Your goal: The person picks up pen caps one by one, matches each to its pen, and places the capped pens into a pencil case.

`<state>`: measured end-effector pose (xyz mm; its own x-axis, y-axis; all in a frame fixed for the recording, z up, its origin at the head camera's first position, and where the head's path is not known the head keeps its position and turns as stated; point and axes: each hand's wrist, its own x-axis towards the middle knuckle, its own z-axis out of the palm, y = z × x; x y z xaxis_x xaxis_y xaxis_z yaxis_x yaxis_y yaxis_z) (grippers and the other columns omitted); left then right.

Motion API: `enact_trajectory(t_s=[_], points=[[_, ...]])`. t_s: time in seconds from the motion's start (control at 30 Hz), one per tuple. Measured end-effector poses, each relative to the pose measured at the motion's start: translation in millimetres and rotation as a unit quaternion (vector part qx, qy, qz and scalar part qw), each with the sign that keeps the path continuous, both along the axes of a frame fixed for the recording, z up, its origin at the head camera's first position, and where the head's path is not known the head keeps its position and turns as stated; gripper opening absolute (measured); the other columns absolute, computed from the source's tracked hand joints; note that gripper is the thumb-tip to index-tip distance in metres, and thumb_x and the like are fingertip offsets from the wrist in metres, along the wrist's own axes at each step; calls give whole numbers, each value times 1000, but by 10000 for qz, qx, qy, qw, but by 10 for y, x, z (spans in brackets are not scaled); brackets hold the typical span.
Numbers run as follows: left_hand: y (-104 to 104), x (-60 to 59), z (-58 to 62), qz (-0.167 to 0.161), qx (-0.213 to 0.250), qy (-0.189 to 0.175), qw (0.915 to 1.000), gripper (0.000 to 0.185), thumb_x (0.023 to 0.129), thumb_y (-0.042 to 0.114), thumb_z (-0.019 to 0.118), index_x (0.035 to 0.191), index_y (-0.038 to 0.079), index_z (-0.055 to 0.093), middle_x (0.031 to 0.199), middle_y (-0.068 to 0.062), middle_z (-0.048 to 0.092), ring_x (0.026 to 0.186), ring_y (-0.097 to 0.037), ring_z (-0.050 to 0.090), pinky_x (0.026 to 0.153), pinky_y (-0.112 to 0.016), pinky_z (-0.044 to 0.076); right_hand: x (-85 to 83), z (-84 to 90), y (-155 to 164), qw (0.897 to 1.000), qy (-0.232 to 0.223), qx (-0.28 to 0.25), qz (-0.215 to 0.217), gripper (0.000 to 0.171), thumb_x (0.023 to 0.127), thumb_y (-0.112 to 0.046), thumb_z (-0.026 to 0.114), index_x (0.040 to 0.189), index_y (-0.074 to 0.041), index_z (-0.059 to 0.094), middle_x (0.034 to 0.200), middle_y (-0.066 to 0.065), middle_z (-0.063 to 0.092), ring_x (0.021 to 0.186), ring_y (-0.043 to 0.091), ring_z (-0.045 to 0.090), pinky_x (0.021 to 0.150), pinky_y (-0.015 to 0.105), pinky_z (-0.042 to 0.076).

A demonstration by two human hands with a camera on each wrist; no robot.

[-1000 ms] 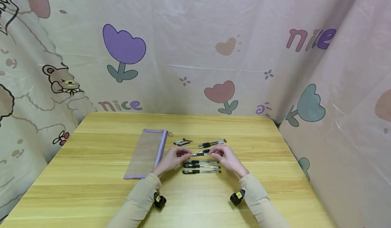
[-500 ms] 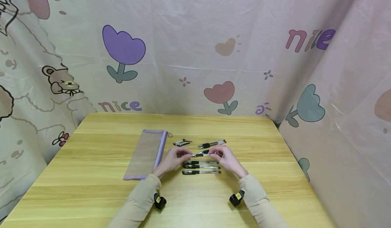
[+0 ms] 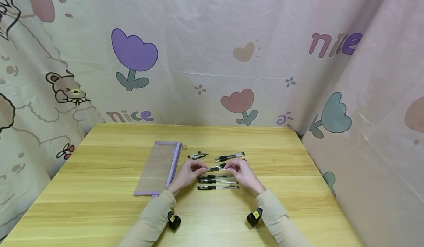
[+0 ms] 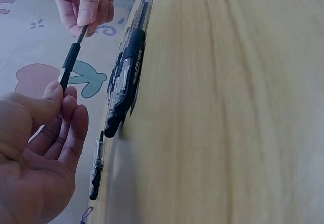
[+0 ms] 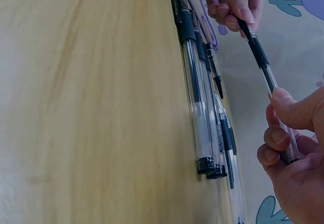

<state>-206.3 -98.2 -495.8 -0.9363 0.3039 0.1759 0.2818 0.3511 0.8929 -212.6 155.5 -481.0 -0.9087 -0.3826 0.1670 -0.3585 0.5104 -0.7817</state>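
Above the desk's [image 3: 99, 210] middle, just over the row of pens [image 3: 216, 182], your left hand [image 3: 187, 174] and right hand [image 3: 243, 173] each pinch one end of a pen [image 3: 216, 169]; keep it level, grip steady.

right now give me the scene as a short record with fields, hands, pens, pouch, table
left hand: left hand pinches one end of the held pen
right hand: right hand pinches the other end of the same pen
held pen: clear barrel, black grip, lifted off the table between both hands
pens in a row: three pens lie side by side, nearer the person than the held one
other pens: one more pen and small dark parts lie farther back
pouch: flat mesh pouch with purple edging, left of the pens
table: wooden table
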Motion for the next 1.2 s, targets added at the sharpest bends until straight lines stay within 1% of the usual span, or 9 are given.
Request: enact_trajectory(t_s=[0.27, 0.43, 0.6, 0.83, 0.9, 0.97, 1.07, 1.13, 1.2], points=[[-5, 2, -9, 102, 109, 173, 9997, 10, 91, 0, 69, 98, -2, 75, 83, -14, 74, 70, -10, 64, 64, -20, 56, 17, 19, -52, 9999, -63, -57, -121, 11, 91, -1, 68, 100, -2, 73, 91, 9, 69, 65, 5, 48, 56, 17, 42], [-13, 9, 19, 135, 124, -15, 9998, 11, 91, 1, 69, 99, -2, 75, 86, -15, 74, 72, -14, 66, 66, -19, 56, 6, 22, -58, 9998, -170, -96, -69, 12, 92, -2, 67, 101, 0, 73, 91, 10, 69, 65, 5, 48, 56, 17, 41], [-38, -1, 44, 58, 162, -210, 9996, 13, 92, 3, 68, 103, -1, 74, 92, -16, 73, 78, -22, 68, 68, -21, 57, -12, 26, -40, 9995, -278, -179, 10, 13, 93, -5, 68, 103, 0, 73, 89, 11, 68, 65, 5, 48, 56, 17, 41], [-88, -9, 39, -33, 149, -322, 9994, 15, 93, 5, 67, 105, -1, 73, 97, -20, 73, 85, -30, 69, 74, -31, 60, -32, 15, 17, 9990, -365, -215, 143, 17, 93, -7, 68, 108, -2, 72, 98, 15, 71, 72, 8, 54, 61, 17, 47], [-105, -9, 34, -48, 180, -308, 9994, 15, 93, 5, 67, 106, -1, 73, 98, -20, 73, 85, -29, 69, 75, -32, 60, -36, 3, 42, 9986, -411, -285, 176, 18, 93, -6, 68, 110, -1, 72, 102, 17, 72, 77, 11, 59, 65, 17, 50], [-122, -10, 29, -34, 190, -284, 9994, 15, 93, 5, 67, 106, -1, 73, 98, -19, 74, 85, -29, 70, 74, -31, 60, -22, 31, 54, 9982, -437, -347, 217, 20, 93, -3, 67, 111, 3, 70, 104, 21, 71, 80, 19, 62, 66, 17, 51], [-142, -13, 30, -19, 180, -244, 9995, 16, 94, 6, 67, 106, -1, 73, 97, -19, 74, 85, -27, 70, 73, -26, 59, -29, 17, 91, 9984, -404, -323, 217, 22, 93, -4, 67, 113, 5, 69, 108, 21, 71, 87, 22, 64, 72, 17, 53], [-152, -14, 30, 21, 136, -247, 9996, 15, 93, 7, 68, 106, -1, 73, 97, -18, 74, 84, -24, 70, 72, -23, 58, -31, 12, 120, 9984, -434, -317, 175, 23, 93, -5, 67, 114, 5, 69, 109, 22, 71, 87, 21, 64, 73, 18, 53], [-162, -14, 33, 61, 97, -245, 9996, 15, 93, 7, 68, 105, 0, 74, 97, -17, 74, 82, -19, 69, 72, -21, 57, -54, -39, 166, 9986, -422, -309, 102, 23, 94, -7, 67, 114, 4, 69, 109, 20, 71, 88, 14, 62, 74, 18, 54]])
